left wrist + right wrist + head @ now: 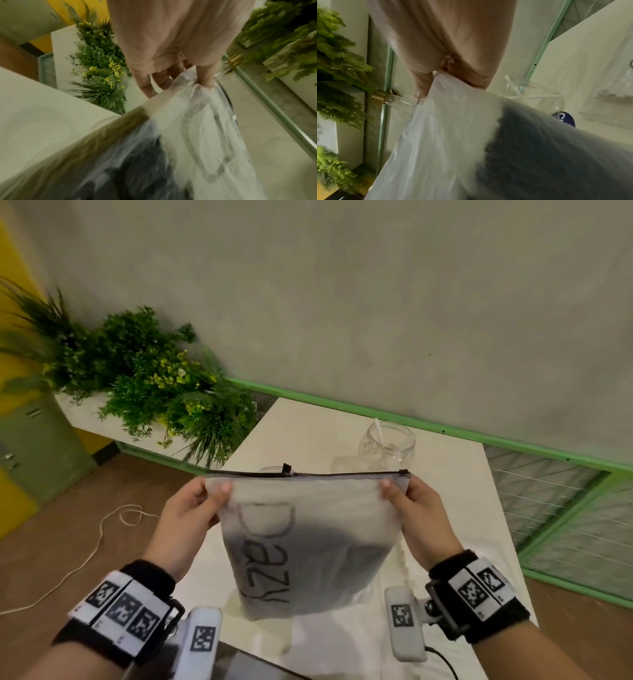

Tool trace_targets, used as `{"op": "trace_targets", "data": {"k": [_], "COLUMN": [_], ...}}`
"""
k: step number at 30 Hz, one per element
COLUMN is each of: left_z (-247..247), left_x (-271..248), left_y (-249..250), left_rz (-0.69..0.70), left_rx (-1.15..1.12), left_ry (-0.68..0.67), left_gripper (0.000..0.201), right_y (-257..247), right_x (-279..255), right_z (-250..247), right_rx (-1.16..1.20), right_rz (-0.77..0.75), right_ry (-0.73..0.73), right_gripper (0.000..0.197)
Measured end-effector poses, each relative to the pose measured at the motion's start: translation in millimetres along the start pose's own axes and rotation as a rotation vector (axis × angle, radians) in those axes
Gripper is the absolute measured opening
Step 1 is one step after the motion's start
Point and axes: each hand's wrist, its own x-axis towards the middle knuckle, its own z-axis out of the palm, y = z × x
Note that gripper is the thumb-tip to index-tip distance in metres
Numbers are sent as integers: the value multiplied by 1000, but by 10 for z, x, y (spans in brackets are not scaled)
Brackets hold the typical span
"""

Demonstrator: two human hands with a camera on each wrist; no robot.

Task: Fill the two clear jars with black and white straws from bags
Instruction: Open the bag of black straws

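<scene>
I hold a frosted zip bag (308,542) upright over the white table (308,426), with dark contents showing through its lower part. My left hand (202,508) pinches its top left corner and my right hand (407,505) pinches its top right corner. The black zipper strip runs along the top, its slider (286,468) near the middle. A clear jar (387,446) with one white straw (378,431) in it stands behind the bag at the right. A second jar's rim (270,469) peeks just above the zipper. In the wrist views the bag (197,135) (453,135) fills the frame below my fingers (205,77) (421,86).
Green plants (154,378) in a white planter stand left of the table. A green-framed rail (445,429) runs along the wall behind. A white cord (85,553) lies on the brown floor at left. A dark blue object (565,119) shows beyond the bag in the right wrist view.
</scene>
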Motion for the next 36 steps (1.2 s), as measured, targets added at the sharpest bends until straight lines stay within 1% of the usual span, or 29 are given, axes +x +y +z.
{"op": "trace_targets", "data": {"k": [1, 2, 3, 4, 6, 7, 9, 10, 11, 12, 14, 15, 16, 17, 19, 20, 22, 26, 32, 35, 36], "left_z": [-24, -59, -86, -113, -133, -141, -172, -187, -187, -134, 58, 211, 376, 553, 871, 1017, 1255, 1420, 1391, 1302, 1247], "left_x": [4, 15, 21, 23, 5, -5, -2, 12, 14, 23, -20, -57, -89, -120, -153, -152, -143, -80, -61, -45, -35], "left_y": [41, 57, 76, 79, 118, 139, 156, 170, 193, 234, 366, 453, 521, 556, 543, 521, 481, 450, 418, 399, 392], "left_rz": [15, 21, 22, 17, 9, 13, 24, 45, 78, 136, 300, 397, 481, 537, 565, 564, 542, 552, 604, 633, 645], "left_rx": [10, 12, 18, 29, 57, 73, 111, 176, 289, 442, 739, 813, 832, 824, 860, 908, 992, 1025, 1012, 1028, 1035], "left_ry": [7, 17, 24, 21, 31, 45, 84, 111, 138, 158, 194, 174, 113, 20, -168, -241, -319, -314, -285, -276, -267], "left_gripper": [38, 30, 25, 23, 18, 14, 5, 5, 11, 16, 27, 28, 27, 27, 26, 27, 25, 22, 27, 12, 10], "right_y": [-43, -69, -93, -106, -100, -103, -121, -129, -143, -175, -202, -208, -212, -222, -239, -250, -258, -271, -314, -309, -301], "right_x": [1, 1, 5, 2, 1, 1, -10, -17, -31, -53, -66, -67, -71, -81, -102, -115, -125, -147, -200, -213, -211], "right_z": [1, 2, 6, 13, 28, 34, 38, 31, 24, 5, 0, 3, 8, 7, 20, 28, 43, 57, 79, 140, 160], "right_rx": [43, 62, 70, 80, 97, 104, 108, 112, 117, 119, 112, 103, 94, 85, 71, 64, 41, -15, -88, -80, -72], "right_rz": [-13, -23, -28, -30, -30, -21, -21, -19, -18, -30, -25, -21, -13, -5, 15, 22, 21, 2, -67, -88, -89], "right_ry": [-15, -28, -42, -41, -35, -6, 18, 9, -2, -12, -52, -68, -77, -85, -109, -126, -157, -175, -167, -167, -160], "right_gripper": [17, 30, 34, 29, 9, 7, 15, 17, 18, 19, 20, 19, 17, 15, 13, 12, 7, 5, 11, 11, 11]}}
